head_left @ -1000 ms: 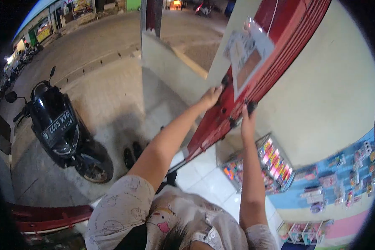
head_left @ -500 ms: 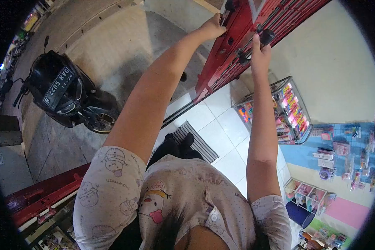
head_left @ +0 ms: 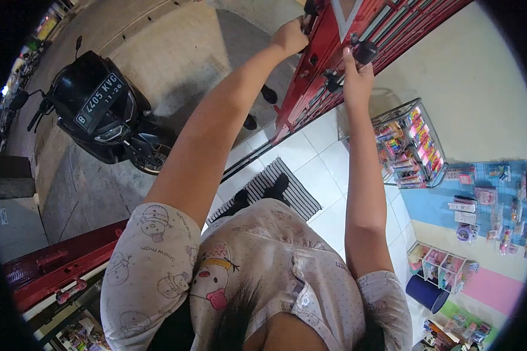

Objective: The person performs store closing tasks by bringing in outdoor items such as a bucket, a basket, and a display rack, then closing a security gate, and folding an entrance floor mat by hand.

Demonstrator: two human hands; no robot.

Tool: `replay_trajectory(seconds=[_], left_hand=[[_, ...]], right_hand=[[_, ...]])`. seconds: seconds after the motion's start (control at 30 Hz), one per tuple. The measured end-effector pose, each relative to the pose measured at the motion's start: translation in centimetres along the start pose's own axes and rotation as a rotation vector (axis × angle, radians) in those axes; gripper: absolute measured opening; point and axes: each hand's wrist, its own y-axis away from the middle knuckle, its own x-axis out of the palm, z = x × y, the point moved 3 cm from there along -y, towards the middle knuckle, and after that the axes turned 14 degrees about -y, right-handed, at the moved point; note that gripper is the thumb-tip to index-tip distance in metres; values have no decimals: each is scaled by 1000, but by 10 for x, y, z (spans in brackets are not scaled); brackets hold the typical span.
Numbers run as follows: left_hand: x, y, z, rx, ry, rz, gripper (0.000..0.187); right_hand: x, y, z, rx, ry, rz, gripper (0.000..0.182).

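Observation:
A red metal folding gate (head_left: 313, 79) stands at the top of the view, with slim vertical bars on its inner side. My left hand (head_left: 291, 38) is closed at the gate's outer edge, its fingertips partly hidden behind the red frame. On the inner side, my right hand (head_left: 358, 79) is closed at a black fitting (head_left: 366, 52) on the gate, thumb up against it. A second dark metal fitting (head_left: 334, 81) sits just left of that hand. The exact grip of the right fingers is partly hidden.
A black scooter (head_left: 99, 108) is parked outside on the left. My feet are on a striped mat (head_left: 301, 202) over white tiles. Dark footwear (head_left: 269, 94) lies beyond the threshold. A wire rack of colourful packets (head_left: 418, 140) stands by the right wall, near hanging goods (head_left: 486, 196).
My view has shifted, so the scooter and mat sit further right. Both hands stay at the gate and appear slightly further left. More dark footwear shows outside.

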Motion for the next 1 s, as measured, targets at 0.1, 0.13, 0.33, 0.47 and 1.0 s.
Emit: replay_trajectory(seconds=[0.1,0.13,0.33,0.47,1.0], left_hand=[[-23,21,7,-98,-28,52,34],[-33,31,7,-111,3,43,33],[-67,68,30,-155,23,13,32],[-86,87,43,-119,27,17,34],[-133,127,57,-181,-39,38,41]], right_hand=[[18,21,5,-34,42,17,19],[22,30,7,-10,26,23,18],[58,76,18,61,-25,33,16],[77,97,24,8,-47,82,20],[111,143,40,29,58,49,16]])
